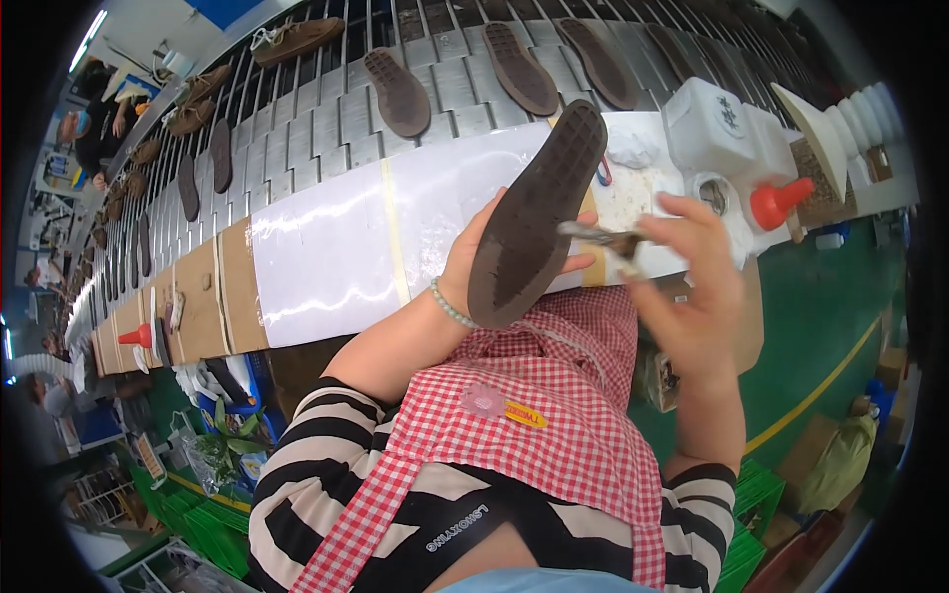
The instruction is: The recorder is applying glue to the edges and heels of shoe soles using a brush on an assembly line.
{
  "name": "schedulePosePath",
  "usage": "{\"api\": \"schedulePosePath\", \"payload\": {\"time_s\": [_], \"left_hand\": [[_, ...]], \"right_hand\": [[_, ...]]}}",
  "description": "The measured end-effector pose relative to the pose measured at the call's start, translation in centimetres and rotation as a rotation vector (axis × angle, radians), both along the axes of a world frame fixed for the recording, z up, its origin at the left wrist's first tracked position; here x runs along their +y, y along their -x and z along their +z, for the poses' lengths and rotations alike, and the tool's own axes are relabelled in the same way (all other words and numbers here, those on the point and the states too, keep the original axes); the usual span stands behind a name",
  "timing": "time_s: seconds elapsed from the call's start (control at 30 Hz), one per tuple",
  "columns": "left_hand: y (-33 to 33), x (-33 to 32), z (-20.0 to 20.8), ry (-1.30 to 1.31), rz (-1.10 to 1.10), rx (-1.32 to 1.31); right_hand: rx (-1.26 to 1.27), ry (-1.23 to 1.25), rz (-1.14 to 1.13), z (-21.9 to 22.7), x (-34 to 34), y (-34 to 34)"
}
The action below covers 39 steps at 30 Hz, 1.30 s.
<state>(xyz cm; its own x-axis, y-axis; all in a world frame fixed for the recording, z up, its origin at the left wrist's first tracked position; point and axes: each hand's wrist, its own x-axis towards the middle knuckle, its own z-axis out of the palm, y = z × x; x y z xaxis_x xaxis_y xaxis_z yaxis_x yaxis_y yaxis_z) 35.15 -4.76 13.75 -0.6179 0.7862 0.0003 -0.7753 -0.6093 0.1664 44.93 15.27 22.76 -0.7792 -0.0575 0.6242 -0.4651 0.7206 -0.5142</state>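
Observation:
My left hand (463,255) holds a dark brown shoe sole (537,203) from behind and beneath, its fingertips showing past the right edge. Tilted up toward the right, the sole shows a grid of hollows, with a darker, wet-looking patch at its lower end. Close to its right edge, my right hand (697,282) pinches a small brush-like tool (615,240) between thumb and fingers. Motion smears that tool, so its exact kind is unclear. Its tip appears at or just over the sole's edge; contact cannot be made out.
Beyond the white-covered bench (326,252) runs a metal slatted conveyor (450,69) carrying soles (395,92) and brown shoes (297,42). At the right stand a white plastic jug (707,128), a red-nozzled bottle (781,203) and a bagged cup (714,196). People work at the far left.

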Motion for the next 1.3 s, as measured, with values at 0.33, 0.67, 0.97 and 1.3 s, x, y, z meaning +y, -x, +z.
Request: {"api": "schedulePosePath", "payload": {"time_s": [0.33, 0.67, 0.97, 1.3], "left_hand": [[-1.1, 0.4, 0.9, 0.002, -0.037, 0.11], [-1.0, 1.0, 0.9, 0.057, -0.047, 0.034], [-1.2, 1.2, 1.9, 0.235, 0.055, 0.061], [-1.5, 1.2, 1.8, 0.212, -0.109, 0.049]], "right_hand": [[0.102, -0.255, 0.17, -1.2, -3.0, 0.4], [0.075, -0.237, 0.203, -1.2, -3.3, 0.4], [0.016, -0.288, 0.325, -1.4, -3.5, -0.2], [0.015, -0.457, 0.372, 0.4, -2.2, -0.8]]}}
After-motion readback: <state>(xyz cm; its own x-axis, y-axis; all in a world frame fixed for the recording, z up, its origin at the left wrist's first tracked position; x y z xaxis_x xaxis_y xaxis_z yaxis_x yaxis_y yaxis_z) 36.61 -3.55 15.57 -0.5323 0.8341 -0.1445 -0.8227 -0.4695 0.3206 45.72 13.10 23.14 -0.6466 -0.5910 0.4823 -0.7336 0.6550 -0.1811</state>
